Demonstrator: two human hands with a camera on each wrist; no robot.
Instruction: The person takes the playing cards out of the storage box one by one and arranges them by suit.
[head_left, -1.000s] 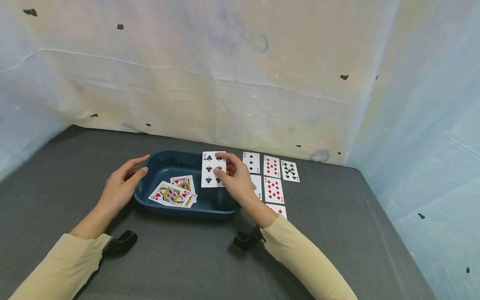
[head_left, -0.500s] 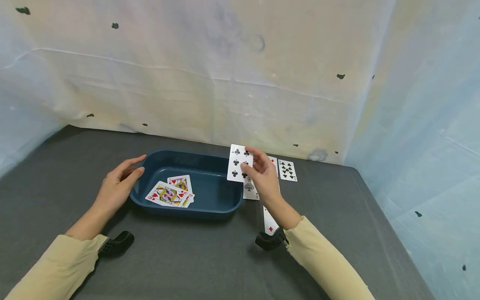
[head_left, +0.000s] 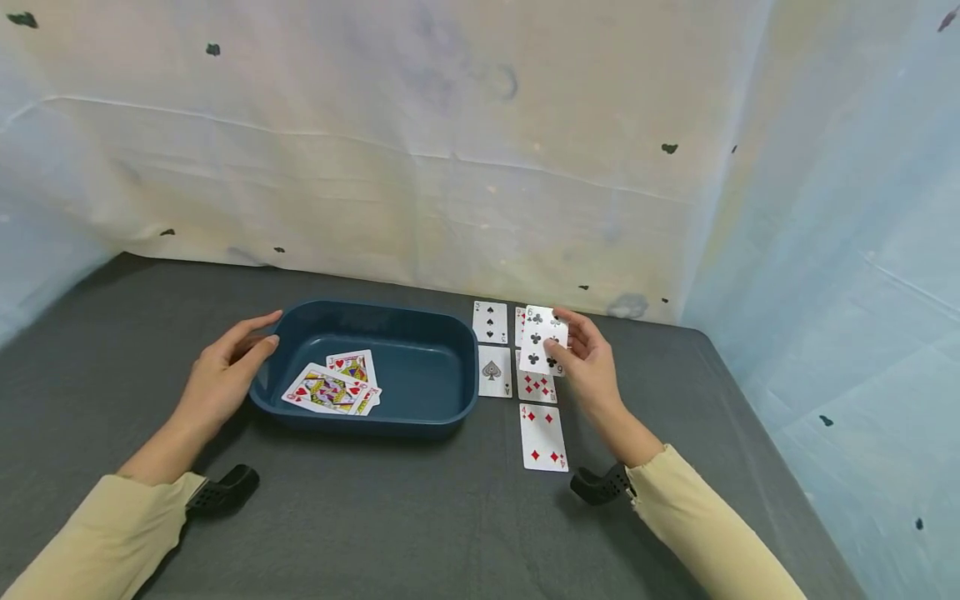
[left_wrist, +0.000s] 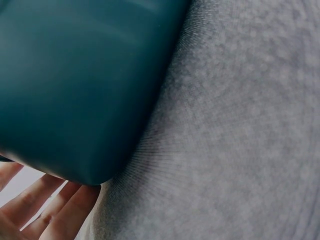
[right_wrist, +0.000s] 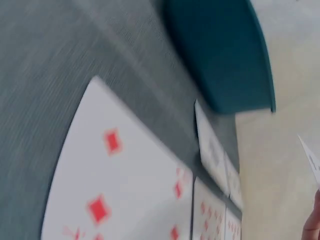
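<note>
My right hand [head_left: 592, 367] pinches a six of clubs [head_left: 535, 337] between thumb and fingers, held above the laid-out cards. It partly covers the nine of diamonds and ten of diamonds [head_left: 537, 388]. In the right wrist view, only a corner of the held card [right_wrist: 313, 162] and some fingertips [right_wrist: 313, 225] show. My left hand [head_left: 221, 367] rests against the left end of a dark blue tray [head_left: 408, 312], its fingers fairly straight on the outer wall. Inside the tray lie a queen of hearts [head_left: 322, 392], a jack of hearts [head_left: 351, 362] and a partly covered card.
Right of the tray lie a three of spades [head_left: 491, 322], an ace of spades [head_left: 495, 372] and, nearer me, a four of diamonds [head_left: 543, 439]. Behind the grey table [head_left: 420, 517] hangs a pale cloth [head_left: 420, 167].
My right hand has carried the six of clubs rightward, from over the tray to over the diamond cards. It now hides the nine of clubs. The left hand has stayed at the tray's end.
</note>
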